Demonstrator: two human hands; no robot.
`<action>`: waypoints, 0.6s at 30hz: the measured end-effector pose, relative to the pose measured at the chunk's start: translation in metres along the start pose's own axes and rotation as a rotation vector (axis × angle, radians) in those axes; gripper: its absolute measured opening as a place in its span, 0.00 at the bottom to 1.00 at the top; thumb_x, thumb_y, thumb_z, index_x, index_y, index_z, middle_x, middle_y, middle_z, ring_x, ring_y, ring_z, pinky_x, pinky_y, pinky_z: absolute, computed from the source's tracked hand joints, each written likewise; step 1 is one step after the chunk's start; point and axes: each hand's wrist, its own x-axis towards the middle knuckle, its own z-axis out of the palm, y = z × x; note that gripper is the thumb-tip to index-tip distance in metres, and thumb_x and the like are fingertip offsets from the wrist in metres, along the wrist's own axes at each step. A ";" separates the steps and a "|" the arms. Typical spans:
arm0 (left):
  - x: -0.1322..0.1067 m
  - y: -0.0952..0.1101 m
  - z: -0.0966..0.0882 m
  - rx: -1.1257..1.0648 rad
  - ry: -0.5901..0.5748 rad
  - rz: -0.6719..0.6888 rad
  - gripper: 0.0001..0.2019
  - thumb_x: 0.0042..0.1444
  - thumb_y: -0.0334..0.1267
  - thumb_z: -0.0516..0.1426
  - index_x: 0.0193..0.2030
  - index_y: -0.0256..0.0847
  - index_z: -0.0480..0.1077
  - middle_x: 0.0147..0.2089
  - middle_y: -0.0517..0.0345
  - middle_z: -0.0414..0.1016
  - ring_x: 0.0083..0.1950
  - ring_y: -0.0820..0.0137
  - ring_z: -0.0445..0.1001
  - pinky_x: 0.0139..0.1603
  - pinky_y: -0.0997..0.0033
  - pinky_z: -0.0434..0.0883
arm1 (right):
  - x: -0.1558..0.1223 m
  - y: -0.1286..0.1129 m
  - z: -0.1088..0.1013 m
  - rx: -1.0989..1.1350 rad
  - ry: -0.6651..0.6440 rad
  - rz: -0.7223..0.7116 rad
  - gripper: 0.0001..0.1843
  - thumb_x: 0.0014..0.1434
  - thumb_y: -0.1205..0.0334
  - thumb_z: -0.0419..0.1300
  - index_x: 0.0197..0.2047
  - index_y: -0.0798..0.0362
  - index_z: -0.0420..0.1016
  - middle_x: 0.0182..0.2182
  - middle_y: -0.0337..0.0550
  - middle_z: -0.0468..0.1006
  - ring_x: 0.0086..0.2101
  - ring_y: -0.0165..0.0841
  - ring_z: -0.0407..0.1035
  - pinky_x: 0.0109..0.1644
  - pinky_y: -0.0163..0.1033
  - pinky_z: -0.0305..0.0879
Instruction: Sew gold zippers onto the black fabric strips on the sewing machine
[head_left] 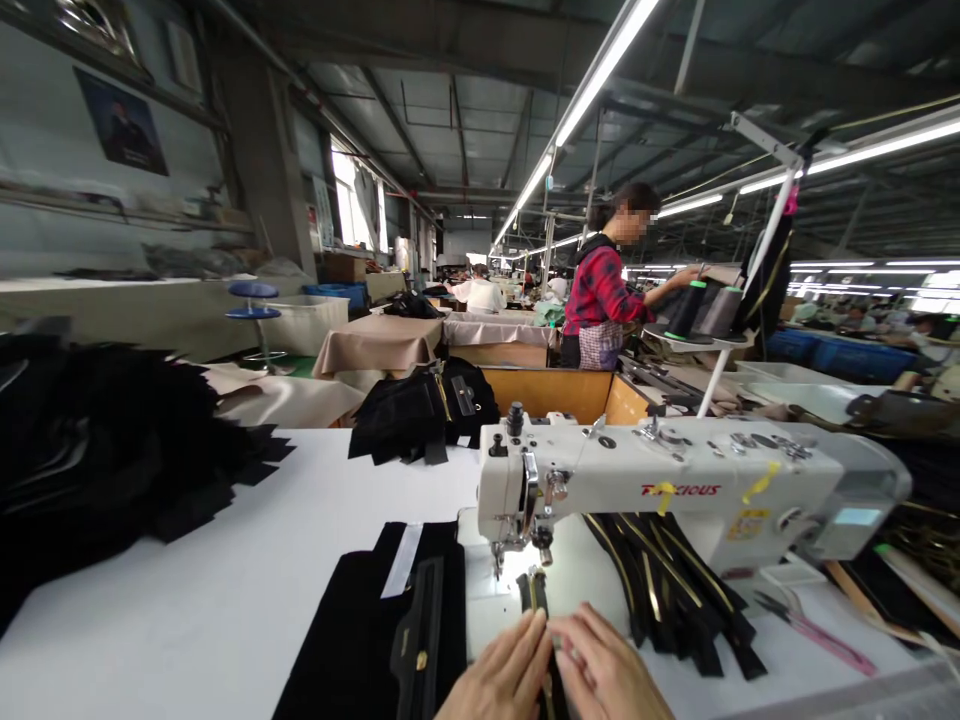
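A black zipper (536, 592) with gold teeth lies lengthwise on the machine bed, its far end just short of the lit needle area of the white sewing machine (600, 490). My left hand (501, 675) presses the zipper's left side with fingers held together. From the other side, my right hand (604, 668) has its fingers curled and pinching at the zipper's edge. Both hands' fingertips nearly meet over it, hiding part of its length. To the left of my left hand lies a black fabric panel (337, 630) with a dark trim piece and a white label strip.
Several more gold-toothed zippers (667, 580) lie under the machine arm. Pink-handled snips (825, 638) rest at right. Black pieces are piled (112, 440) at far left, with another black panel stack (420, 405) behind. Beyond the thread stand (694, 338), a person in red plaid (592, 290) stands working.
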 end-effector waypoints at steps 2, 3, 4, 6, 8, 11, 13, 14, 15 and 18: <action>0.001 0.001 -0.007 0.056 -0.007 0.025 0.36 0.44 0.19 0.48 0.65 0.28 0.60 0.65 0.43 0.67 0.65 0.61 0.68 0.62 0.67 0.69 | 0.017 -0.006 -0.015 -0.105 0.023 -0.142 0.19 0.62 0.77 0.46 0.47 0.50 0.70 0.42 0.46 0.71 0.42 0.38 0.69 0.47 0.40 0.70; 0.001 0.000 -0.011 0.076 -0.004 0.038 0.36 0.43 0.20 0.48 0.64 0.27 0.60 0.64 0.43 0.69 0.63 0.61 0.70 0.61 0.68 0.70 | 0.024 -0.007 -0.018 -0.133 0.013 -0.187 0.20 0.62 0.78 0.45 0.48 0.50 0.70 0.43 0.46 0.71 0.44 0.39 0.68 0.49 0.43 0.70; 0.001 -0.001 -0.016 0.084 -0.002 0.048 0.35 0.43 0.20 0.48 0.63 0.27 0.61 0.63 0.43 0.70 0.62 0.62 0.71 0.61 0.69 0.70 | 0.030 -0.007 -0.019 -0.150 -0.011 -0.222 0.20 0.62 0.78 0.44 0.49 0.51 0.69 0.44 0.46 0.71 0.44 0.39 0.68 0.49 0.44 0.70; -0.003 -0.005 -0.024 0.077 -0.006 0.051 0.34 0.43 0.21 0.48 0.62 0.27 0.63 0.60 0.44 0.73 0.60 0.62 0.73 0.58 0.70 0.72 | 0.039 -0.003 -0.015 -0.174 -0.042 -0.265 0.20 0.63 0.78 0.45 0.50 0.51 0.69 0.44 0.47 0.70 0.44 0.40 0.67 0.49 0.46 0.70; -0.014 -0.010 -0.029 0.091 -0.026 -0.038 0.33 0.43 0.21 0.49 0.60 0.29 0.65 0.56 0.43 0.76 0.55 0.59 0.77 0.53 0.68 0.76 | 0.042 0.000 -0.010 -0.189 -0.053 -0.290 0.20 0.63 0.78 0.44 0.50 0.52 0.68 0.43 0.46 0.70 0.44 0.40 0.67 0.51 0.48 0.70; -0.038 -0.017 -0.030 0.128 -0.083 -0.289 0.31 0.45 0.26 0.53 0.60 0.31 0.66 0.54 0.39 0.76 0.52 0.51 0.77 0.48 0.59 0.78 | 0.042 0.001 -0.004 -0.191 -0.066 -0.314 0.19 0.63 0.78 0.46 0.51 0.53 0.67 0.43 0.46 0.71 0.45 0.40 0.67 0.53 0.50 0.69; -0.050 -0.020 -0.028 0.117 -0.139 -0.403 0.33 0.45 0.30 0.55 0.62 0.31 0.66 0.56 0.35 0.73 0.55 0.46 0.74 0.50 0.55 0.77 | 0.044 -0.003 -0.002 -0.180 -0.085 -0.322 0.19 0.62 0.78 0.49 0.53 0.53 0.67 0.45 0.46 0.71 0.46 0.41 0.67 0.54 0.49 0.68; -0.053 -0.021 -0.027 0.107 -0.170 -0.432 0.33 0.44 0.31 0.55 0.62 0.31 0.66 0.58 0.34 0.72 0.57 0.45 0.73 0.51 0.54 0.76 | 0.045 -0.005 -0.001 -0.174 -0.095 -0.325 0.20 0.61 0.78 0.50 0.54 0.52 0.66 0.45 0.45 0.71 0.46 0.40 0.67 0.55 0.49 0.67; -0.054 -0.022 -0.026 0.104 -0.201 -0.457 0.34 0.43 0.31 0.55 0.62 0.30 0.66 0.58 0.34 0.71 0.57 0.45 0.72 0.52 0.55 0.76 | 0.047 -0.008 0.000 -0.171 -0.102 -0.324 0.21 0.60 0.77 0.51 0.54 0.52 0.66 0.46 0.45 0.71 0.46 0.40 0.67 0.56 0.49 0.67; -0.047 -0.027 -0.028 0.100 -0.263 -0.487 0.34 0.41 0.29 0.54 0.60 0.30 0.68 0.56 0.35 0.72 0.56 0.47 0.73 0.51 0.58 0.76 | 0.052 -0.014 0.004 -0.171 -0.120 -0.313 0.20 0.58 0.77 0.53 0.51 0.51 0.67 0.45 0.44 0.71 0.46 0.40 0.67 0.55 0.48 0.67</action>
